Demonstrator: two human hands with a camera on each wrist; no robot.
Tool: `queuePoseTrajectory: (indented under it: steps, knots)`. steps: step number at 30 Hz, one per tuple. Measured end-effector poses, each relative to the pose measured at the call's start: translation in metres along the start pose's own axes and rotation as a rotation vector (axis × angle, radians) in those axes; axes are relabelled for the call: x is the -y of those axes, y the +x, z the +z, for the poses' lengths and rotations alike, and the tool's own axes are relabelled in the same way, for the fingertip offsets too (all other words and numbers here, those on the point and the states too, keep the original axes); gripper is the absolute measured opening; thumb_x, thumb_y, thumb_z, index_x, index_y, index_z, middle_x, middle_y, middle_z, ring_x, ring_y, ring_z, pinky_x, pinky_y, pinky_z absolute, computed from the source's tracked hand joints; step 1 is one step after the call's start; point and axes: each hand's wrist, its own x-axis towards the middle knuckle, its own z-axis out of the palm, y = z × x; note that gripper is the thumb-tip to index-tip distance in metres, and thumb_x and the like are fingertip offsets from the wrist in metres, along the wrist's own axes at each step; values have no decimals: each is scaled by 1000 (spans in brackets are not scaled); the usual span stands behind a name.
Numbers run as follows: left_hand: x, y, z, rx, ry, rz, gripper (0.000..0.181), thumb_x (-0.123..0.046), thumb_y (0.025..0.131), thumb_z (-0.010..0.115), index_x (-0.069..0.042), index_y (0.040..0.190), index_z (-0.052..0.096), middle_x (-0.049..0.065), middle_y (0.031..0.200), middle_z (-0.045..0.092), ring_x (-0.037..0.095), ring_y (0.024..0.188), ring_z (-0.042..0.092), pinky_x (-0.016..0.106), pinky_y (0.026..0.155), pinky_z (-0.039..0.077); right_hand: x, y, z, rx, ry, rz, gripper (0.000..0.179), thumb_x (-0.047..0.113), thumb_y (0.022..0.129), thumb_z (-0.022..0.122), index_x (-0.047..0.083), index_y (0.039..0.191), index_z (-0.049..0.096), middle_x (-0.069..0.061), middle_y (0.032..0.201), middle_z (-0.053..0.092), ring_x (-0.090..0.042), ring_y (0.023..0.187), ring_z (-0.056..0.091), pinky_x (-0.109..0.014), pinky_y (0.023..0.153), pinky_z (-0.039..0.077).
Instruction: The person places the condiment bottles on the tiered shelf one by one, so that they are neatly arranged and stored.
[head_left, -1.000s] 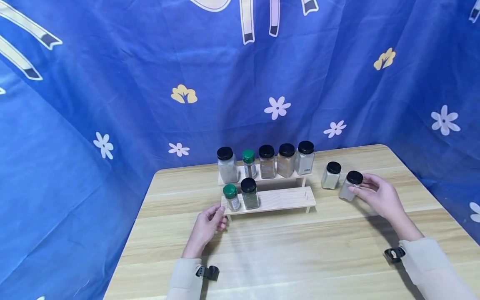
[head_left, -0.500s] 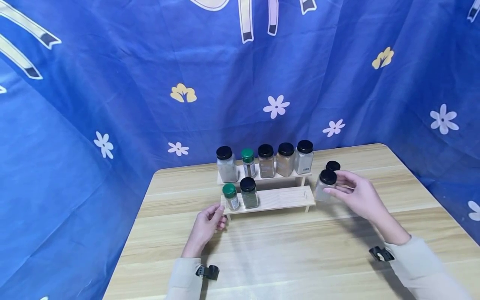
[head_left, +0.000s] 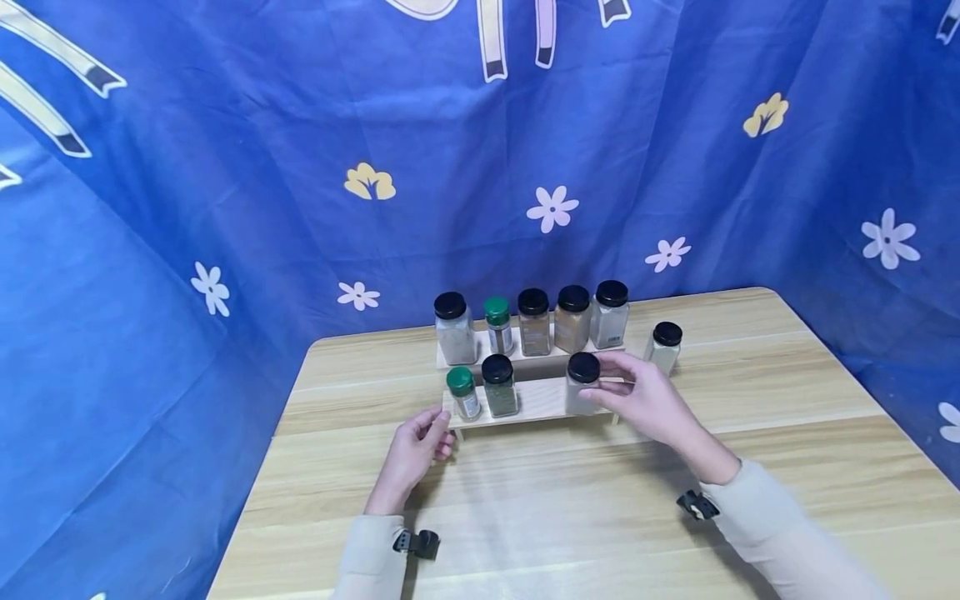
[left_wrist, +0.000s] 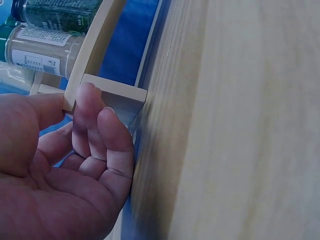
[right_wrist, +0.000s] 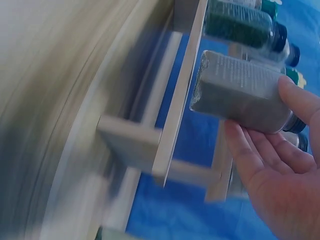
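Observation:
My right hand holds a black-lidded spice jar of greyish powder between thumb and fingers. The jar is over the right part of the lower shelf of a two-tier wooden rack, its base close to the board in the right wrist view. With thumb and fingers, my left hand pinches the lower shelf's left end, seen close in the left wrist view. On that shelf stand a small green-lidded jar and a black-lidded jar of green herbs.
Several jars line the upper shelf, among them a black-lidded jar at its left end and a pale one at its right. Another black-lidded jar stands on the wooden table right of the rack. A blue cloth hangs behind.
My right hand has carried the grey powder jar leftward from the table at the right to over the lower shelf. The left hand has stayed at the rack's end.

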Motion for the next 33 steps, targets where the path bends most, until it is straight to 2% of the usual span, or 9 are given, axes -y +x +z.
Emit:
queuePoseTrajectory:
  steps: [4, 15, 21, 26, 29, 33]
  knots:
    - [0, 1, 1, 0, 4, 0, 45, -23, 109, 59, 8, 142, 58, 15, 87, 72, 12, 67, 64, 22, 63, 61, 3, 8, 16, 27, 35, -17, 52, 6, 86, 86, -4, 133, 65, -25, 133, 67, -38, 115, 73, -28, 95, 63]
    - [1, 2, 2, 2, -1, -2, 45, -22, 109, 59, 7, 143, 58, 15, 86, 73, 12, 66, 65, 22, 63, 61, 12, 25, 45, 58, 13, -34, 57, 9, 85, 87, -1, 136, 64, -22, 132, 70, -37, 113, 75, -26, 91, 63]
    - [2, 2, 2, -10, 8, 4, 44, -23, 109, 60, 7, 140, 60, 14, 85, 73, 12, 66, 65, 22, 62, 61, 9, 24, 52, 26, -10, -74, 54, 10, 85, 88, 1, 133, 66, -20, 129, 72, -34, 112, 76, -30, 93, 64]
    - [1, 2, 2, -2, 1, 0, 44, -23, 108, 60, 7, 140, 60, 14, 85, 72, 12, 66, 64, 22, 61, 61, 10, 20, 45, 20, -12, -66, 58, 18, 86, 88, 5, 137, 65, -17, 132, 72, -33, 114, 75, -36, 96, 63]
    - [2, 3, 1, 5, -6, -5, 46, -24, 108, 60, 7, 142, 59, 15, 85, 73, 12, 65, 65, 22, 61, 61, 12, 16, 33, 29, 13, -37, 61, 21, 87, 88, 5, 140, 63, -16, 135, 70, -35, 118, 73, -37, 100, 62]
    - [2, 2, 0, 2, -6, -5, 47, -25, 108, 60, 7, 143, 58, 15, 86, 73, 12, 66, 65, 22, 61, 61, 11, 13, 12, -3, -19, -47, 59, 23, 89, 87, 6, 140, 63, -15, 136, 70, -34, 120, 72, -35, 103, 60]
